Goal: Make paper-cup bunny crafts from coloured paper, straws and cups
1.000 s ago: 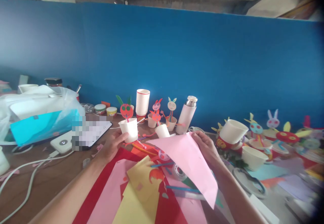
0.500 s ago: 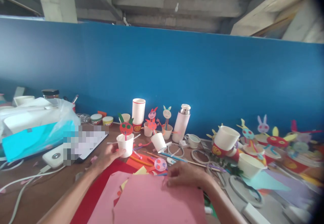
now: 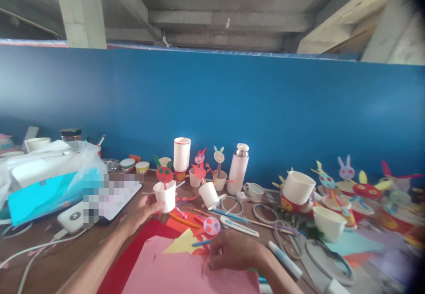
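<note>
1. So, left hand (image 3: 148, 214) has its fingers on the left side of a white cup (image 3: 168, 200), holding it upright at center-left of the desk (image 3: 63, 256). Can't tell if the cup's base bears on the desk.
2. Red paper head (image 3: 164, 174), green ears, stands above that cup's rim.
3. Right hand (image 3: 229, 252) is over the pink sheet (image 3: 166, 269), fingers curled in. Can't tell if it's pinching the paper or just resting on it.
4. Pink sheet lies at front center, partly over a red sheet (image 3: 121, 261); a yellow piece (image 3: 182, 243) shows at its far edge.
5. Just beyond the right hand: pink face disc (image 3: 211, 226) and white cutter (image 3: 239, 226). Marker (image 3: 284, 260) lies to its right.
6. Tilted cup (image 3: 209, 195) sits right of the white cup, apart from it. Cup stack (image 3: 182, 154) and flask (image 3: 239, 170) stand behind, near the blue wall (image 3: 212, 99).
</note>
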